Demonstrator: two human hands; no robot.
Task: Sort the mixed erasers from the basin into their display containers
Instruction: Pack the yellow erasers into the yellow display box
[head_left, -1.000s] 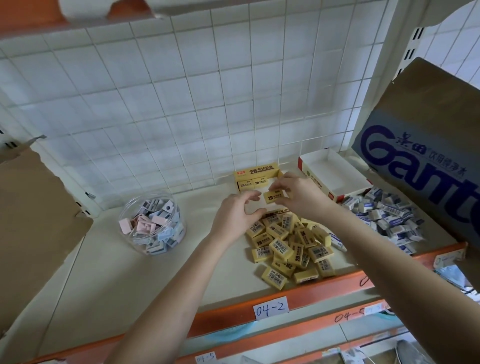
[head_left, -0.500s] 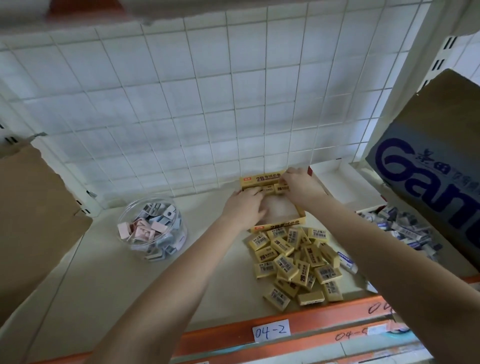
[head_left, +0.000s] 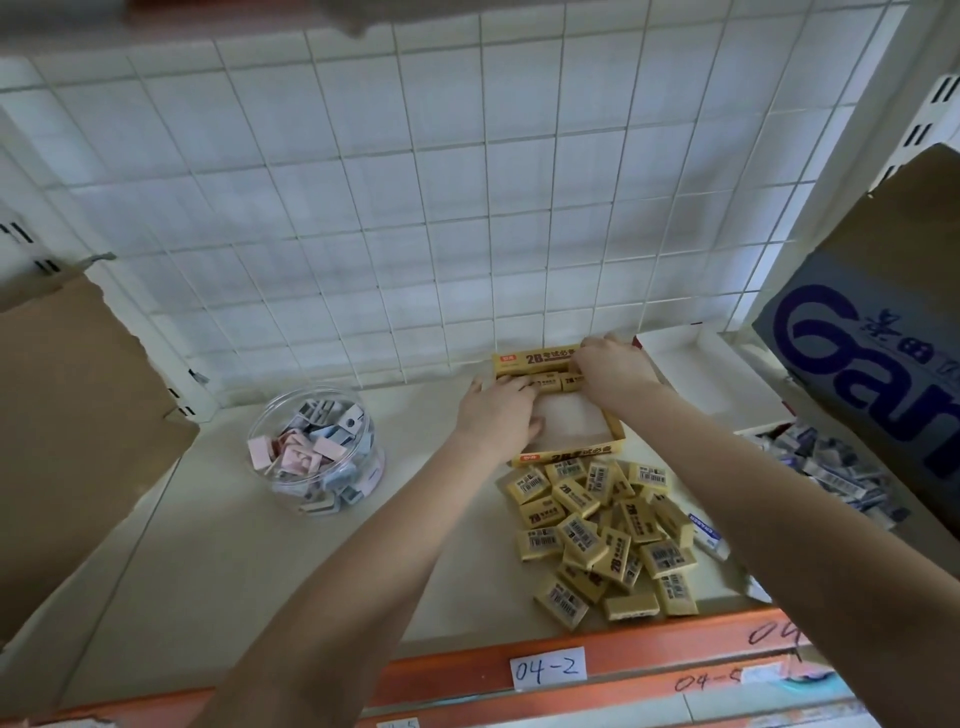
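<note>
A yellow display box printed "2B" lies open on the shelf by the tiled wall. A short row of yellow erasers stands along its back wall. My left hand lies in the box, its fingers stretched out and touching the row's left end. My right hand reaches over the back right corner, with its fingers curled down on a yellow eraser at the row's right end. A loose pile of yellow erasers lies just in front of the box.
A clear round jar of pink and blue erasers stands to the left. An empty white box sits at the back right, with a heap of blue-and-white erasers beside a large blue carton. Brown cardboard leans at the left.
Both hands moved from above the pile back into the yellow box. The yellow eraser pinched in my right hand now sits in the row at the box's back wall.
</note>
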